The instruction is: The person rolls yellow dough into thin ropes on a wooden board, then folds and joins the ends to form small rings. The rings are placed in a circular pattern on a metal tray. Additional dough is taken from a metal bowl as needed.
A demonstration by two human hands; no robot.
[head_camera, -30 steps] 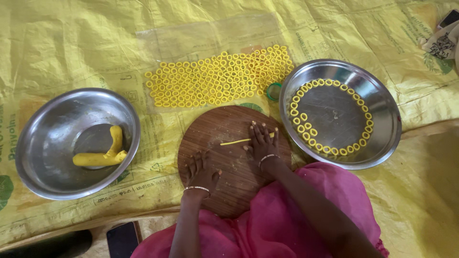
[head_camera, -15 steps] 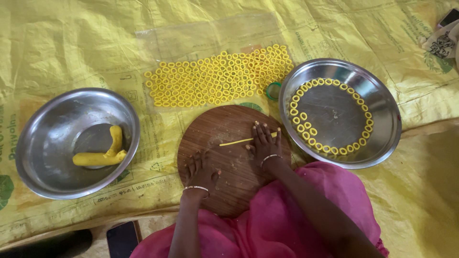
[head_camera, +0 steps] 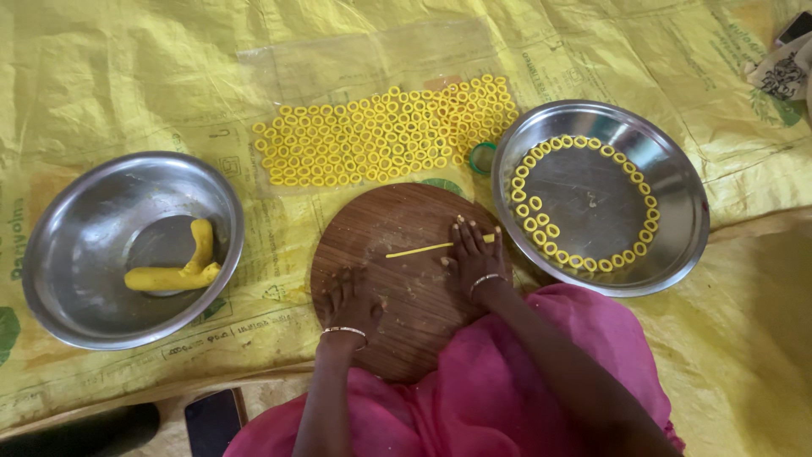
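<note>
Round wooden board, right hand fingers still flat on the dough strand, left hand unmoved, fingers curled.

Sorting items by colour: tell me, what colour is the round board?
Dark brown wood grain round board, head view.

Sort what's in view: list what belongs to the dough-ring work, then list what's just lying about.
In use: right hand, dough strand, round wooden board, left hand, rings in steel plate, rings on clear sheet, dough lumps in bowl.

Lying about: dark phone, green ring.
</note>
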